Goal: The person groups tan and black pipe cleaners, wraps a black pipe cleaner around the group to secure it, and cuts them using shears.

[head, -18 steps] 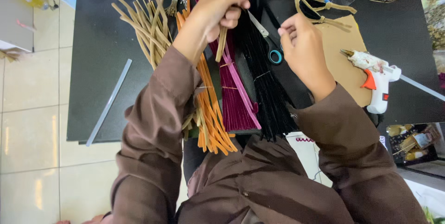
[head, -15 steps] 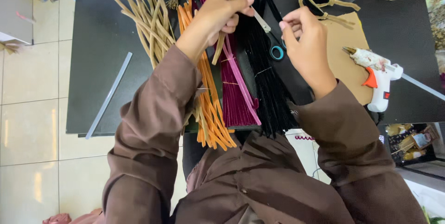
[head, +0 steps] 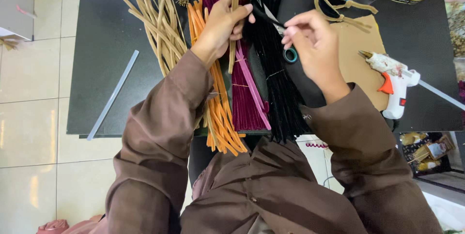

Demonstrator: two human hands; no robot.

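My left hand [head: 224, 21] grips a tan pipe cleaner [head: 233, 45] held upright over the bundles on the black table [head: 104, 45]. My right hand [head: 310, 45] pinches the end of a black pipe cleaner [head: 267, 15] that runs across to the fingers of my left hand. Beneath both hands lie bundles of pipe cleaners: tan [head: 157, 26], orange [head: 223, 118], maroon with pink strands [head: 247, 98] and black [head: 281, 98]. Scissors with a teal handle loop [head: 290, 55] lie partly hidden under my right hand.
A white glue gun [head: 395, 86] rests at the table's right, beside a brown cardboard piece [head: 358, 55]. A clear glue stick [head: 112, 96] lies at the left. Tan twisted shapes [head: 334, 4] sit at the back. The orange and black bundles overhang the near edge. Tiled floor is on the left.
My right hand has come closer to my left and now pinches the black pipe cleaner between them. The tan pipe cleaner stays in my left hand.
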